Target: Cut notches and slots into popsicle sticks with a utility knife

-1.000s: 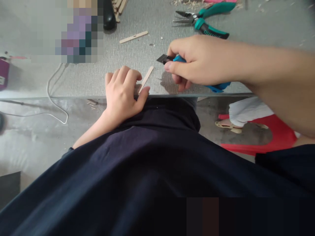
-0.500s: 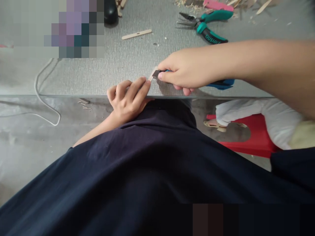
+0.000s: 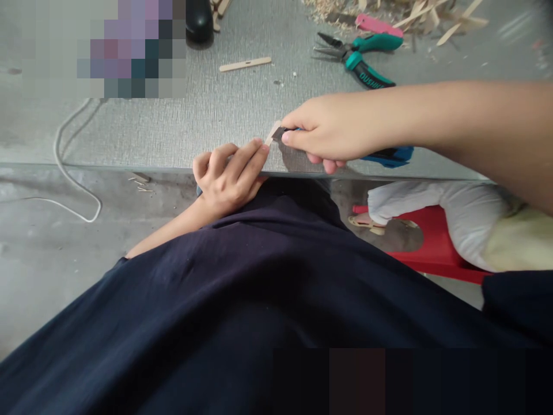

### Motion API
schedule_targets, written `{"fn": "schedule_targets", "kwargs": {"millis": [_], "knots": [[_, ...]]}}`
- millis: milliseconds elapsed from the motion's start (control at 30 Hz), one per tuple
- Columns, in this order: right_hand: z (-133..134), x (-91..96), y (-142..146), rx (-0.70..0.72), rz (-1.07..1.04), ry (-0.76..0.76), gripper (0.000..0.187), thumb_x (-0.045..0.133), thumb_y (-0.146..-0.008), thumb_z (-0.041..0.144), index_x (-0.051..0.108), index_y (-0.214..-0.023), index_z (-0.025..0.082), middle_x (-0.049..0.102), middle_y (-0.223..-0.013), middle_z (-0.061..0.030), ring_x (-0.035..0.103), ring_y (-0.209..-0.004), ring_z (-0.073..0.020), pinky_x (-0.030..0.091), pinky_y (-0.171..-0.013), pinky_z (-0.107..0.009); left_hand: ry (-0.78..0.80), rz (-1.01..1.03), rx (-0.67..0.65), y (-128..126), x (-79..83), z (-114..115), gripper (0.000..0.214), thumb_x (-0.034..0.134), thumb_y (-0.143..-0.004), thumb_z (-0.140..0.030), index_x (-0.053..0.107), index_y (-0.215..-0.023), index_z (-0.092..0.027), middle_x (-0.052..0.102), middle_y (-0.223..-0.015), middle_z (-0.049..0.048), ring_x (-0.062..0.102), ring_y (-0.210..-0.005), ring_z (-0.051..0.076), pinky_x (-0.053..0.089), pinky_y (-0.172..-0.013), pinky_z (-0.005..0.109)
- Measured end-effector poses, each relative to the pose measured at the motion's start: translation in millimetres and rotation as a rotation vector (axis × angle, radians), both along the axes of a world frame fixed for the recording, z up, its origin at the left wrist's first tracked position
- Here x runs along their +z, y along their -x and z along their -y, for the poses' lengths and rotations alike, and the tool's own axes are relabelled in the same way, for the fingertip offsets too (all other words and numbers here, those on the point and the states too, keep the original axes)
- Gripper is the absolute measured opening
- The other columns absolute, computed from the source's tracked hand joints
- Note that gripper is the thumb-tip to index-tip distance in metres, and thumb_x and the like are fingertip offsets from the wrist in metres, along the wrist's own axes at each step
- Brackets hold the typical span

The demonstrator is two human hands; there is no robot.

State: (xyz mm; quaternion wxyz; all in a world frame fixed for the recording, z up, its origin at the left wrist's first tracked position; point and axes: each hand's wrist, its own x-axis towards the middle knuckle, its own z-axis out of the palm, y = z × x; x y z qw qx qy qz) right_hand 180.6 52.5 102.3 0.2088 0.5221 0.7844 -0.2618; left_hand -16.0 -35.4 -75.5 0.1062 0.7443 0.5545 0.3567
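At the table's front edge, my left hand [image 3: 228,176] pins a pale wooden craft stick [image 3: 270,136] under its fingertips, and only the stick's far end shows beyond them. My right hand [image 3: 319,129] is closed around a blue utility knife [image 3: 391,157]. The knife's dark blade [image 3: 277,134] lies against the exposed end of the stick, close to my left fingertips. Most of the knife's handle is hidden under my right hand and forearm.
A second craft stick [image 3: 245,64] lies farther back. Behind my right hand rest open green-handled pliers [image 3: 352,55], a pink-handled cutter [image 3: 378,25] and a pile of wood shavings [image 3: 322,10]. A white cable [image 3: 64,138] hangs over the edge. A person sits on a red stool [image 3: 436,236] at right.
The whole view has shifted slightly. Both hands keep nearly the same grip and place, with the blade still at the stick's end.
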Motion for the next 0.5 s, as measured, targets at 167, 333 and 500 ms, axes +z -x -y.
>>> {"fn": "schedule_targets", "kwargs": {"millis": [167, 333, 500], "knots": [[-0.7, -0.3, 0.7, -0.015, -0.039, 0.032, 0.035, 0.050, -0.123, 0.039, 0.065, -0.096, 0.023, 0.069, -0.068, 0.0009, 0.071, -0.057, -0.0182, 0.054, -0.065, -0.034, -0.017, -0.010, 0.007, 0.4, 2.0, 0.0, 0.052, 0.074, -0.096, -0.067, 0.077, -0.140, -0.040, 0.082, -0.152, 0.0064, 0.072, -0.138, 0.044, 0.046, -0.111, 0.061], [-1.8, -0.4, 1.6, 0.037, -0.007, 0.002, 0.037, 0.046, -0.123, 0.041, 0.065, -0.097, 0.023, 0.071, -0.065, 0.0012, 0.069, -0.051, -0.0176, 0.053, -0.065, -0.036, 0.005, -0.007, 0.007, 0.0, 2.3, 0.4, 0.057, 0.075, -0.095, -0.066, 0.076, -0.145, -0.041, 0.079, -0.157, 0.0068, 0.071, -0.139, 0.046, 0.043, -0.114, 0.064], [-10.4, -4.1, 6.4, 0.147, 0.063, -0.055, 0.035, 0.052, -0.119, 0.037, 0.064, -0.088, 0.026, 0.057, -0.046, 0.0041, 0.061, -0.040, -0.0207, 0.060, -0.071, -0.043, 0.013, -0.002, -0.007, -0.7, 3.4, 1.1, 0.056, 0.074, -0.095, -0.064, 0.075, -0.147, -0.042, 0.079, -0.159, 0.0068, 0.070, -0.143, 0.047, 0.043, -0.114, 0.065]]}}
